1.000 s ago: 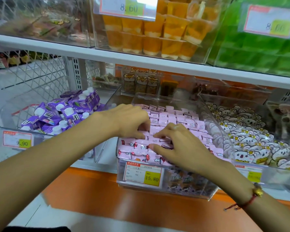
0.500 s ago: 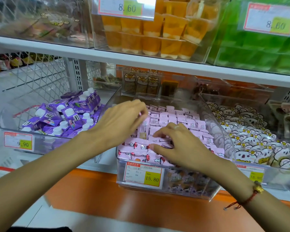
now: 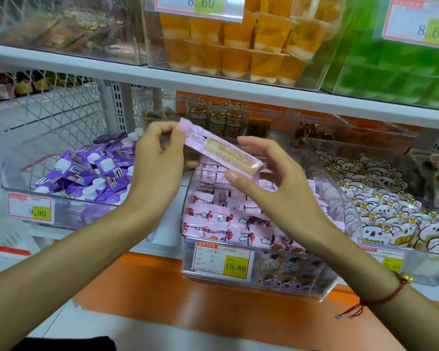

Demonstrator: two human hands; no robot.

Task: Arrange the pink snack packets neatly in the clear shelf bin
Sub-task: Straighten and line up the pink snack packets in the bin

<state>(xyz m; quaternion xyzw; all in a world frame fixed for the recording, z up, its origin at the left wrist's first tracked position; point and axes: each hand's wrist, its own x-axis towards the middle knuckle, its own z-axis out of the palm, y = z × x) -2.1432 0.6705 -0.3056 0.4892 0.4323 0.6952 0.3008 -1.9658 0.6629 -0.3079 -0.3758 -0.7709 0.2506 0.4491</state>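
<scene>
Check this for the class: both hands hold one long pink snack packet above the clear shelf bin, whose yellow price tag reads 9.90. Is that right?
One detail is wrong. In the head view the left hand and right hand do hold the long pink snack packet above the clear shelf bin, but its yellow price tag reads 15.80, not 9.90.

You are holding a pale pink packet [image 3: 221,153] with a tan panel; pink packets [image 3: 221,221] with white clouds and red marks are filling the clear bin [image 3: 345,211] above its yellow-and-white price tag [image 3: 222,262].
</scene>
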